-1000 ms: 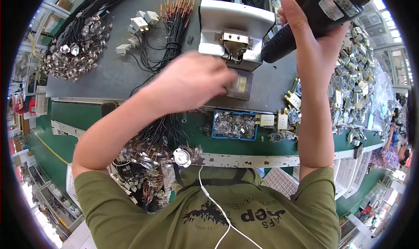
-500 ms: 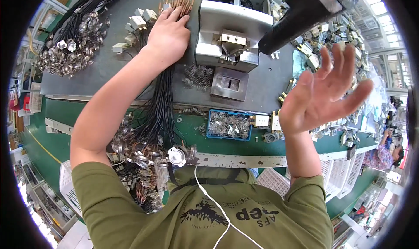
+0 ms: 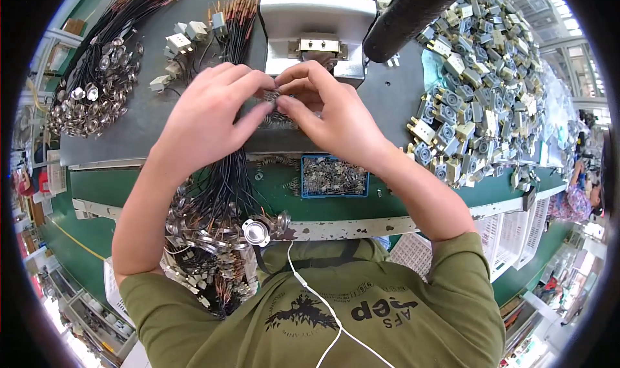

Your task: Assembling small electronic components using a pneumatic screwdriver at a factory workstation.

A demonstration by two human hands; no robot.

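Workbench with a grey mat (image 3: pixel 161 119) and green front edge, crowded with parts, in a factory hall. At the middle of the mat, just in front of a white press fixture (image 3: pixel 318 29), both hands meet over a small metal part (image 3: pixel 271 97). The left hand (image 3: pixel 210 113) is curled, thumb and forefinger pinched on the part; the right hand (image 3: pixel 329 110) is likewise nearly closed, fingertips touching the same piece from the other side (what exactly is being joined is too small to tell).

Progress, as a judgement: assembly is mid-run. One bundle of black leads with round metal caps (image 3: pixel 213 232) hangs over the front edge below the left forearm, apparently finished; much stock remains.

Count: one fixture, one blue tray of small metal bits (image 3: pixel 334 177) at the front edge, one large heap of beige terminal blocks (image 3: pixel 478 90) toward the right edge, one pile of capped leads (image 3: pixel 93 90) at the left edge, five or so loose white connectors (image 3: pixel 184 39) near the far edge.
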